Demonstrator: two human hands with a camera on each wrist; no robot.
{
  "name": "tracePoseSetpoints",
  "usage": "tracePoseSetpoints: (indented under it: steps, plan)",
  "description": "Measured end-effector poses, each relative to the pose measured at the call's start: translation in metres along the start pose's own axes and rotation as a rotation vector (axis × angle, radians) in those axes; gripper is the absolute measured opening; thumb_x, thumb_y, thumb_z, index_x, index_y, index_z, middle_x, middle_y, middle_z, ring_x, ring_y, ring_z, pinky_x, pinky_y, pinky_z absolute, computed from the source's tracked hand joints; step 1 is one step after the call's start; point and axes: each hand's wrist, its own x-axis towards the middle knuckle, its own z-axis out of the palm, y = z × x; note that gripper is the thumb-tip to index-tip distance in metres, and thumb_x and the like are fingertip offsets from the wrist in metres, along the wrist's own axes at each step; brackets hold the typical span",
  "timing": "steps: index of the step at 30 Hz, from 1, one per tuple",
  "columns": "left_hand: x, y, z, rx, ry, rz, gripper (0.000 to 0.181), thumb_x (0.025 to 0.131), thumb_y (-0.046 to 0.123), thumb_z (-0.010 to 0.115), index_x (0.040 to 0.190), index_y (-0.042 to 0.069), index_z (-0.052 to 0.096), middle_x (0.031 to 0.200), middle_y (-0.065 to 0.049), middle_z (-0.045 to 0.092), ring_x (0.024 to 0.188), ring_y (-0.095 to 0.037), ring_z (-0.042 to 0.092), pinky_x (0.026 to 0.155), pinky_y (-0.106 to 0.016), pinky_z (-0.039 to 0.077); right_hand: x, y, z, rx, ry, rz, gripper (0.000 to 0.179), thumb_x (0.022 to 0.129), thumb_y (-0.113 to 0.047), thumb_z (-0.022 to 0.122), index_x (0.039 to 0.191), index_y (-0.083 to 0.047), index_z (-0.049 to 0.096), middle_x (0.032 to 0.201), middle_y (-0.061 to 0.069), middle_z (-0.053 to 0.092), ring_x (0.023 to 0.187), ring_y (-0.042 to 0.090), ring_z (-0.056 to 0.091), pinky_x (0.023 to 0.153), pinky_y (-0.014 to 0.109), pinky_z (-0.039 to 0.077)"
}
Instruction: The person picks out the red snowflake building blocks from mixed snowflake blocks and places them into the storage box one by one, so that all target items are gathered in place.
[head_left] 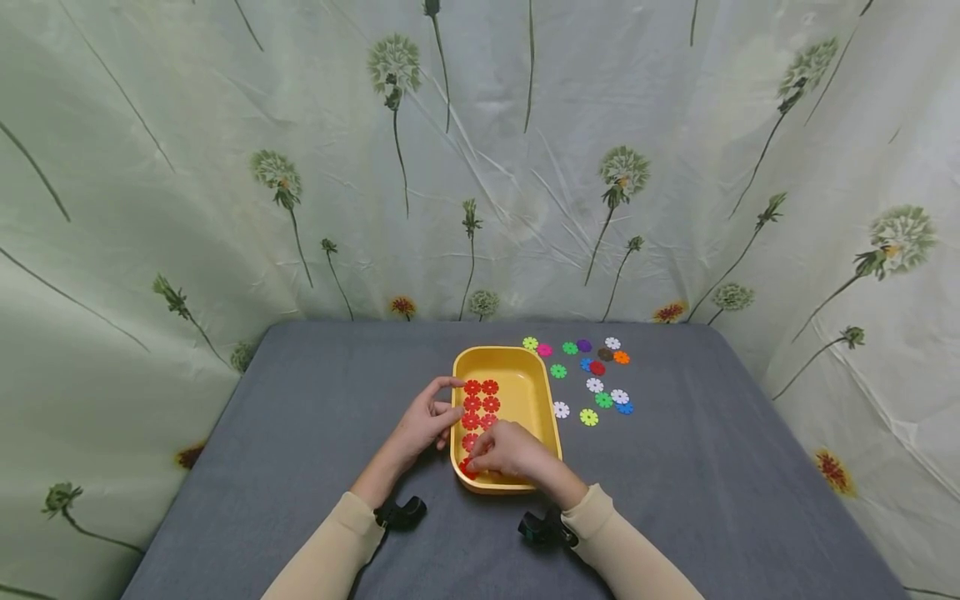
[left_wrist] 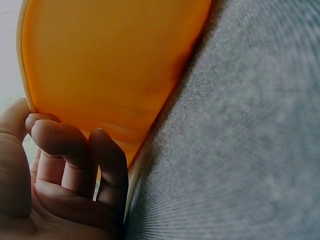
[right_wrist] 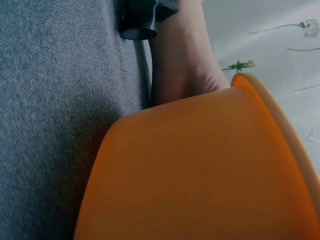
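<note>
A yellow tray (head_left: 555, 417) sits on the grey cloth. Red flower-shaped discs (head_left: 491, 403) lie inside it in two columns along its left part. My left hand (head_left: 422, 423) grips the tray's left side, thumb at the rim; the left wrist view shows the curled fingers against the outer wall (left_wrist: 110, 65). Reaching over the near edge, my right hand (head_left: 510, 452) pinches a red flower-shaped disc (head_left: 467, 470) in the near left corner. Those fingertips partly cover that disc. In the right wrist view, the tray wall (right_wrist: 200, 170) hides the right hand's fingers.
Several flower-shaped discs (head_left: 589, 417) in white, green, blue, orange, purple, brown, red, pink and yellow lie scattered right of the tray. Black wrist cameras (head_left: 405, 512) are worn on both wrists. A curtain (head_left: 480, 167) with dandelion prints hangs behind the table (head_left: 337, 400).
</note>
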Motion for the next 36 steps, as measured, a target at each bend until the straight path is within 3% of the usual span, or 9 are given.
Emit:
tracePoseSetpoints:
  steps: [16, 22, 26, 36]
  plan:
    - [0.0, 0.0, 0.001, -0.011, -0.006, -0.001, 0.05, 0.106, 0.014, 0.063, 0.152, 0.01, 0.043, 0.063, 0.005, 0.057, 0.047, -0.011, 0.048, 0.048, -0.024, 0.045, -0.002, -0.002, -0.008, 0.132, 0.088, -0.074, 0.015, 0.092, -0.023, 0.082, 0.102, -0.01, 0.083, 0.06, -0.003, 0.06, 0.049, 0.009, 0.047, 0.049, 0.02, 0.035]
    - [0.001, 0.001, 0.0, -0.007, 0.005, -0.008, 0.051, 0.106, 0.014, 0.064, 0.152, 0.011, 0.043, 0.064, 0.005, 0.058, 0.047, -0.01, 0.049, 0.047, -0.024, 0.045, -0.009, -0.008, -0.026, 0.281, 0.112, -0.122, 0.028, 0.095, -0.024, 0.08, 0.114, -0.004, 0.078, 0.057, -0.002, 0.056, 0.048, 0.008, 0.042, 0.048, 0.022, 0.032]
    - [0.001, 0.002, 0.0, 0.002, 0.019, -0.018, 0.05, 0.106, 0.013, 0.063, 0.152, 0.012, 0.043, 0.064, 0.004, 0.058, 0.047, -0.01, 0.049, 0.047, -0.024, 0.045, -0.015, -0.008, -0.042, 0.319, 0.132, -0.118, 0.033, 0.097, -0.026, 0.078, 0.121, -0.004, 0.076, 0.056, -0.004, 0.05, 0.048, 0.009, 0.039, 0.047, 0.023, 0.03]
    - [0.0, 0.002, 0.002, 0.017, 0.031, -0.023, 0.049, 0.106, 0.012, 0.063, 0.151, 0.012, 0.045, 0.064, 0.004, 0.059, 0.047, -0.01, 0.05, 0.047, -0.023, 0.046, -0.022, 0.019, -0.089, 0.413, 0.304, -0.115, 0.042, 0.099, -0.023, 0.076, 0.134, -0.002, 0.068, 0.056, -0.005, 0.045, 0.048, 0.011, 0.037, 0.048, 0.024, 0.032]
